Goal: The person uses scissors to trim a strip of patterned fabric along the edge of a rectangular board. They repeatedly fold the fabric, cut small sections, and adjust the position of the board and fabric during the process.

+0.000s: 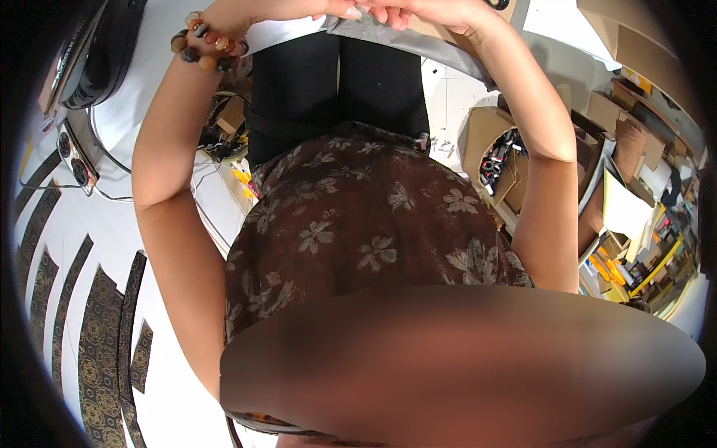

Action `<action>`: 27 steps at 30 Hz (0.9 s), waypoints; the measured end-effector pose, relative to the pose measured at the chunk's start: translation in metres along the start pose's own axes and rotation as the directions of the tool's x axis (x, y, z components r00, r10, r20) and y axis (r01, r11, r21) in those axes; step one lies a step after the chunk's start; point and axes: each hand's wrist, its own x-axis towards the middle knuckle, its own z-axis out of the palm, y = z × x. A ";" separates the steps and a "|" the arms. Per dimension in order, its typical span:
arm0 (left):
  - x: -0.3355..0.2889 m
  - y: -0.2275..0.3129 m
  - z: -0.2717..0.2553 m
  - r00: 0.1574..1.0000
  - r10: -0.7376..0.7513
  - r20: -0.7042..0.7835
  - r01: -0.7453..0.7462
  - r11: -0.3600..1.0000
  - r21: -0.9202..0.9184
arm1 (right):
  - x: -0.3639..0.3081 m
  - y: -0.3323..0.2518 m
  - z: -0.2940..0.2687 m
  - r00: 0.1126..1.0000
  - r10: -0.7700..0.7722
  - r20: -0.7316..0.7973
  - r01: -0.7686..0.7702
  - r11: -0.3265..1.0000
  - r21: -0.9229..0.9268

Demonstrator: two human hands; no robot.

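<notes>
At the top edge of the head view, my left hand [299, 7] and my right hand [429, 10] come close together, both partly cut off by the frame. Between their fingertips lies a shiny grey strip of fabric [403, 36], pinched by both hands. Its loose length trails to the right, under my right forearm. A bracelet of brown, amber and black beads [205, 43] circles my left wrist. What the fingers do beyond the top edge is hidden.
White tabletop [287, 31] lies under my hands. Left are a black case [104, 56], a power strip [77, 158] with cables and dark patterned fabric strips [97, 351]. Right stand an open cardboard box [478, 131] of small items and crowded shelves [635, 254].
</notes>
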 end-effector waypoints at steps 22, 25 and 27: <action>-0.005 -0.036 0.006 0.988 0.010 -0.151 -0.028 0.992 -0.120 | -0.011 0.001 0.031 0.992 -0.041 -0.116 0.016 0.977 -0.211; -0.005 -0.038 0.011 0.982 0.023 -0.189 -0.058 0.981 -0.184 | -0.010 0.001 0.032 0.990 -0.047 -0.133 0.020 0.979 -0.201; -0.004 -0.037 0.014 0.977 0.028 -0.213 -0.072 0.977 -0.200 | -0.010 0.004 0.032 0.987 -0.064 -0.151 0.037 0.984 -0.176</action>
